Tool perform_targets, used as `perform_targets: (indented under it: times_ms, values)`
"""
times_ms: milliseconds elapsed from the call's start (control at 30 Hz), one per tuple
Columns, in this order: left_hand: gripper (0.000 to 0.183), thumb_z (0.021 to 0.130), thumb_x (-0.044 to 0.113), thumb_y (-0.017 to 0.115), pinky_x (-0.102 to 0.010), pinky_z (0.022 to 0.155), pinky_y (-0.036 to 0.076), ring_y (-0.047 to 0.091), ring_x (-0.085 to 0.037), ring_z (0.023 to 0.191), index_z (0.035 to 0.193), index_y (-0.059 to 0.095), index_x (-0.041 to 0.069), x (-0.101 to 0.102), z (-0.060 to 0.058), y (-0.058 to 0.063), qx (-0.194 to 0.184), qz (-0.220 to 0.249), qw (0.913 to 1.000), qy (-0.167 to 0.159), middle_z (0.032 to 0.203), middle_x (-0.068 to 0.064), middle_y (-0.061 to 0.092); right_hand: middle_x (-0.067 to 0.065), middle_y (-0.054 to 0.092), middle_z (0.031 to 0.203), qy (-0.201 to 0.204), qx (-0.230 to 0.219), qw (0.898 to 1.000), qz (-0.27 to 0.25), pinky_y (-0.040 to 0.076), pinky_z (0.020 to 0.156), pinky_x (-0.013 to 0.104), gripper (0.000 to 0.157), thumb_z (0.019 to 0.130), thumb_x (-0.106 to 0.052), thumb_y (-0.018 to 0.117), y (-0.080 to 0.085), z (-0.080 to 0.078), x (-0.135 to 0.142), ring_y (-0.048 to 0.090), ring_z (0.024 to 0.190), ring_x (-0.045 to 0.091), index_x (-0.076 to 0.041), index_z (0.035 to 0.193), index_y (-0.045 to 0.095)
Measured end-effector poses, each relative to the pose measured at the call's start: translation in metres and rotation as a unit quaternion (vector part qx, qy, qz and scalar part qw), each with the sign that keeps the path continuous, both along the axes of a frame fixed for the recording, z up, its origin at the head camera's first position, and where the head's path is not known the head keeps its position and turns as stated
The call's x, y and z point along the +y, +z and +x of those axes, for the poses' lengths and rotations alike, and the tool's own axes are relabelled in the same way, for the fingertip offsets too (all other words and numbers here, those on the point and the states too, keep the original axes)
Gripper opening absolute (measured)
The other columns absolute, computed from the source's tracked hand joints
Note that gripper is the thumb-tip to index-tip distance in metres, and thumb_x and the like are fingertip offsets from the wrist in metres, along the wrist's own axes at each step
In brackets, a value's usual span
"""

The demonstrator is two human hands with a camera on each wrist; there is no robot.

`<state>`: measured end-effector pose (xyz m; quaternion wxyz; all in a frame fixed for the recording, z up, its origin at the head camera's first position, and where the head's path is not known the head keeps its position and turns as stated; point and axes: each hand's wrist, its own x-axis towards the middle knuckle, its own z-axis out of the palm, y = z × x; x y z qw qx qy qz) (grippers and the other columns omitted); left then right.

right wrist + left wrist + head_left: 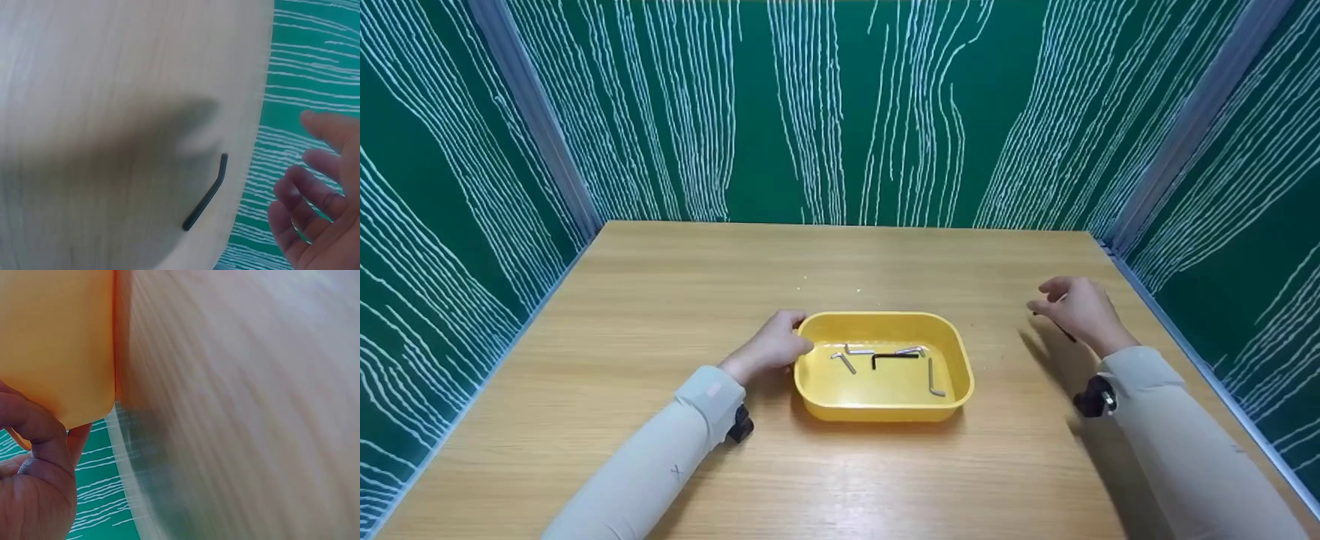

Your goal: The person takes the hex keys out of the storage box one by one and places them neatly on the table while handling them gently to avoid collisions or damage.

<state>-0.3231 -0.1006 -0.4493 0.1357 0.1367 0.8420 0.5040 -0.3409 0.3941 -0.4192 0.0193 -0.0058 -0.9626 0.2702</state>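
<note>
My left hand [769, 345] grips the left end of a yellow plastic bin [885, 412], thumb over the rim and fingers against the outer wall. The left wrist view shows the curled fingers [34, 422] at the bin's corner. Inside lie several L-shaped hex keys, among them a black one [896, 355] and a silver one [934, 379]. Well to the right of the bin, my right hand [1084, 315] hovers above the table with loosely bent fingers and nothing between them. Under it, another black hex key [208, 191] lies on the wood, apart from the fingers.
The wooden table [697, 262] carries the bin near its middle. Green panels with white wavy lines [750, 112] stand along the back and both sides. A few tiny pale specks [858, 290] dot the table behind the bin.
</note>
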Motion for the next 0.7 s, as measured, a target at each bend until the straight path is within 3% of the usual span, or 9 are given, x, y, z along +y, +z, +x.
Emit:
perform_targets:
  times_ms: [133,300,700]
  values:
    - [0.031,0.087,-0.006,0.056,-0.021,0.042,0.043,0.050,-0.010,0.048,0.117,0.065,-0.007,0.000,0.000,0.000,0.002,-0.002,1.0000,0.002,0.086,-0.006,0.062,0.032,0.060,0.137,-0.008,-0.017,1.000,-0.017,0.059,0.091,0.049,0.061,0.103,-0.039,0.072,0.005,-0.001,-0.009,0.062,0.113,0.042,0.004,0.145,0.060]
    - [0.032,0.087,-0.005,0.056,-0.021,0.043,0.044,0.051,-0.010,0.048,0.119,0.065,-0.006,0.000,0.000,0.001,0.001,-0.005,1.0000,0.004,0.087,-0.007,0.063,0.030,0.062,0.135,-0.005,-0.009,1.000,-0.022,0.057,0.080,0.033,0.059,0.103,-0.038,0.073,0.011,-0.001,-0.020,0.065,0.108,0.038,0.003,0.144,0.062]
    - [0.036,0.088,-0.004,0.056,-0.022,0.042,0.045,0.051,-0.011,0.049,0.122,0.067,-0.004,0.001,0.000,0.001,0.006,-0.008,0.9999,0.005,0.092,-0.009,0.066,0.027,0.064,0.132,0.011,0.008,0.999,-0.044,0.058,0.080,0.027,0.053,0.102,-0.032,0.075,0.021,0.001,-0.040,0.062,0.111,0.038,0.002,0.141,0.065]
